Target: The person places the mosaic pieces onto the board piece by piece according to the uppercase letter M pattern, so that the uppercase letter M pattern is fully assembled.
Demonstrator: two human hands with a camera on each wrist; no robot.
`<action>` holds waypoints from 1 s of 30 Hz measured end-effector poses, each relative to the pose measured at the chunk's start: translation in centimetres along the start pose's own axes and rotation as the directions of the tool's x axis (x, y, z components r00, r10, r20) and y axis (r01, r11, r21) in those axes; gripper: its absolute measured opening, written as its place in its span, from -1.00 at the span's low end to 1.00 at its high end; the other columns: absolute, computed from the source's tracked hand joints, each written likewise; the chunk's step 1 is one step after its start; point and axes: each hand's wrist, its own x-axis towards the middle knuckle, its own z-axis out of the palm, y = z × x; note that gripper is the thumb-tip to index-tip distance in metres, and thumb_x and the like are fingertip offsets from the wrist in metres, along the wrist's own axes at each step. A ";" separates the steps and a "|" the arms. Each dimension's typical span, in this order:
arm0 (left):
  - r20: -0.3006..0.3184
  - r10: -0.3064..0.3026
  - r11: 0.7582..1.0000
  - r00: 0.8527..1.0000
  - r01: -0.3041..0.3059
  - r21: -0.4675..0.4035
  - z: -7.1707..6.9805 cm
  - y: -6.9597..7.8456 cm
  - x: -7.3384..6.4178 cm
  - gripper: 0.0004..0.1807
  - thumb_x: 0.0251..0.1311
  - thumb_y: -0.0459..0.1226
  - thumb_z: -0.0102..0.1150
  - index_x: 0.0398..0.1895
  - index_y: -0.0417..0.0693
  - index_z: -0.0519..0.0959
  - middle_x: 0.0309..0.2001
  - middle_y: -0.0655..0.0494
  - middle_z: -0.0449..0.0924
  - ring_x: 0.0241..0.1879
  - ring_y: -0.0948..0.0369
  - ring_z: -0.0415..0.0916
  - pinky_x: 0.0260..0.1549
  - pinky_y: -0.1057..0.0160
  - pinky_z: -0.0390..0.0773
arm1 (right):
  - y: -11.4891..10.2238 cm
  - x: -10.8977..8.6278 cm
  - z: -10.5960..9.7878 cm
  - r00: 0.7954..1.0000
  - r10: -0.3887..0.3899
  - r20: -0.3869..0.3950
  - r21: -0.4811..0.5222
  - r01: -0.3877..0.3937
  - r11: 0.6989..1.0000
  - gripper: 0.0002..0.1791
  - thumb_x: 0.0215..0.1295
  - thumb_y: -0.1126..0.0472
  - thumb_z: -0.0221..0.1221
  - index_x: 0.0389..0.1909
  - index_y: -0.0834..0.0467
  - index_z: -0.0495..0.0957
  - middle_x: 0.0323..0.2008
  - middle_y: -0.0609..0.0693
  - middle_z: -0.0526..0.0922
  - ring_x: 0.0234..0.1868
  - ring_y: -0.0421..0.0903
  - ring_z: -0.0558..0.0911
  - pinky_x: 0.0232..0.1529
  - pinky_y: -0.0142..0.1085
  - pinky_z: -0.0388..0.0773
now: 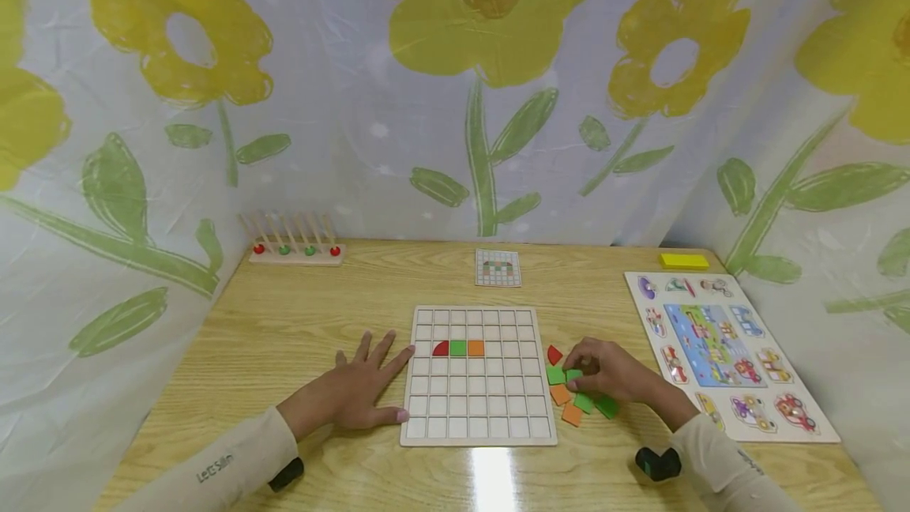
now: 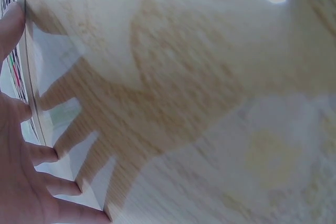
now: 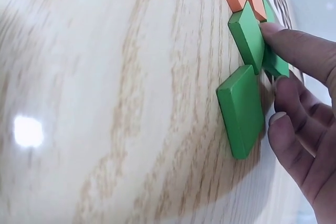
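Observation:
A square wooden grid board (image 1: 478, 438) lies on the table, with a red quarter-round tile (image 1: 441, 349), a green square tile (image 1: 458, 348) and an orange square tile (image 1: 475, 348) side by side in one row. My left hand (image 1: 360, 390) is spread flat at the board's left edge, thumb and a fingertip touching the frame; the left wrist view shows the same hand (image 2: 23, 166) with straight fingers. To the right of the board, my right hand (image 1: 604, 370) pinches a green square tile (image 3: 276, 61) between thumb and fingers, among the loose tiles.
Loose orange (image 1: 572, 415), green (image 1: 607, 406) and red (image 1: 554, 355) tiles lie by the board's right edge. A pattern card (image 1: 498, 268) lies behind it. A picture puzzle (image 1: 789, 427) and yellow block (image 1: 684, 261) are at right; a peg stand (image 1: 298, 257) stands back left.

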 end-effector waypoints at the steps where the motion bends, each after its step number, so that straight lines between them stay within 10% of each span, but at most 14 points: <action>1: 0.001 0.000 1.000 1.000 0.000 -0.002 0.0 0.0 0.0 0.07 0.23 0.44 -0.05 0.64 0.11 -0.07 0.59 -0.31 -0.18 0.47 -0.51 -0.17 0.07 -0.65 0.16 | 0.0 0.0 0.0 1.000 0.005 0.003 0.001 -0.005 1.000 -0.82 0.28 0.16 0.36 -0.16 0.10 0.63 -0.22 -0.02 0.63 -0.36 -0.30 0.54 -0.31 -0.37 0.54; 30: 0.000 -0.003 1.000 1.000 0.003 0.013 -0.2 0.2 0.0 0.07 0.24 0.43 -0.05 0.64 0.10 -0.06 0.59 -0.33 -0.16 0.47 -0.52 -0.16 0.05 -0.66 0.16 | -1.4 0.1 -0.6 1.000 0.028 0.001 0.049 -0.028 0.998 -0.82 0.40 0.16 0.26 -0.05 0.10 0.65 -0.34 -0.03 0.61 -0.49 -0.26 0.45 -0.47 -0.39 0.45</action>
